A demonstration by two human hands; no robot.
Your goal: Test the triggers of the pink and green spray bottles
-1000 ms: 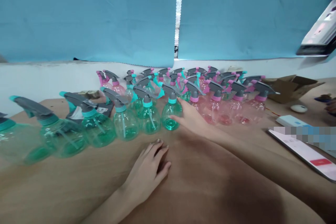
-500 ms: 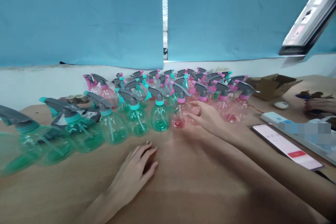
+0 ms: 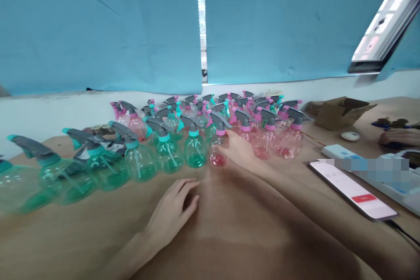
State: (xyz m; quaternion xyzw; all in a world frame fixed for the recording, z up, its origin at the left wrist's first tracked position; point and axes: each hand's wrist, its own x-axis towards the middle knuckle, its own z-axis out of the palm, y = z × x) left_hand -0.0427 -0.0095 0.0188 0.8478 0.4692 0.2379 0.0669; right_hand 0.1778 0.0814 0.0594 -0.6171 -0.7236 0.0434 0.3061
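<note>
My right hand (image 3: 239, 151) is at the right side of a pink spray bottle (image 3: 218, 157) in the front row, its thumb across the clear body and its fingers partly hidden behind. The bottle stands upright, with a grey trigger head and a pink collar. Just left of it stands a green spray bottle (image 3: 195, 152), one of several in a row that curves toward me on the left. My left hand (image 3: 175, 208) rests on the wooden table (image 3: 226, 227) below this row, holding nothing, fingers loosely bent and thumb apart.
Behind the front row crowd several more pink and green bottles (image 3: 200, 113). On the right lie a phone (image 3: 354, 190) with a cable, a white power strip (image 3: 341, 157), a white mouse (image 3: 350, 136) and an open cardboard box (image 3: 344, 113). Another person's hand (image 3: 398, 137) is at the right edge.
My right hand has moved slightly left and closed in on the pink bottle, its fingers now going behind it. My left hand stays on the table. The view has shifted a little.
</note>
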